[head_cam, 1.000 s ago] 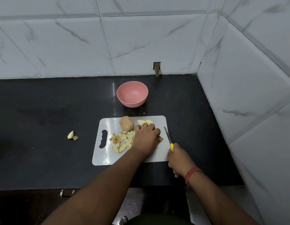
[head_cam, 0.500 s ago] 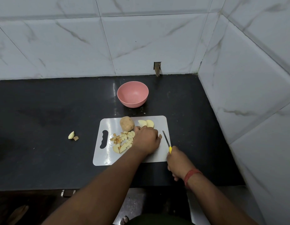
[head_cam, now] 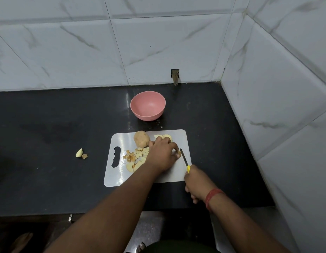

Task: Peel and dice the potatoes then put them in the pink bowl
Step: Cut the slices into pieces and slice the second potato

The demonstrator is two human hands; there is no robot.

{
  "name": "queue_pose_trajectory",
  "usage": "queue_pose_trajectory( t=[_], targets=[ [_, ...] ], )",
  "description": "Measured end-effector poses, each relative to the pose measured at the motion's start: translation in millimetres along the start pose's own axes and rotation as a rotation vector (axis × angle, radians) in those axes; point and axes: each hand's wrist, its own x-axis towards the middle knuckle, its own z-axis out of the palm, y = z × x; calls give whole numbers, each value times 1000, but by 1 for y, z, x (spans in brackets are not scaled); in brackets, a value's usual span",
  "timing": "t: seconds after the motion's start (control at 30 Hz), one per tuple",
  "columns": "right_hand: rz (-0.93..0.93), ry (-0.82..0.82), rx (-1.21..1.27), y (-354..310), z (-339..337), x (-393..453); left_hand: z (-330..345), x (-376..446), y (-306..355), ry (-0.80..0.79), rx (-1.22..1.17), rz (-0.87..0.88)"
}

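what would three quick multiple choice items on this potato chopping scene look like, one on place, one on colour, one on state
1. Where is the whole potato?
A. in the bowl
B. on the cutting board, far edge
C. on the counter left of the board

2. What colour is the knife handle?
A. yellow
B. black
C. red

3. What is in the pink bowl?
A. diced potato
B. peels
C. nothing visible

Answers:
1 B, it sits on the white board just left of the left hand.
2 A, a yellow bit shows above the right hand that grips it.
3 C, its inside shows only pink; the diced pieces lie on the board.
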Motion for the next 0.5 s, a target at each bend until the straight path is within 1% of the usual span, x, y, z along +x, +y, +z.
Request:
queue_pose_trajectory(
  t=[0.4, 0.5],
  targets=[
    [-11, 2, -23, 1, 2, 2, -3, 0, 7, 19, -10, -7],
    [-17, 1, -63, 0, 2, 0, -3, 0, 7, 17, -15, -11]
  ],
)
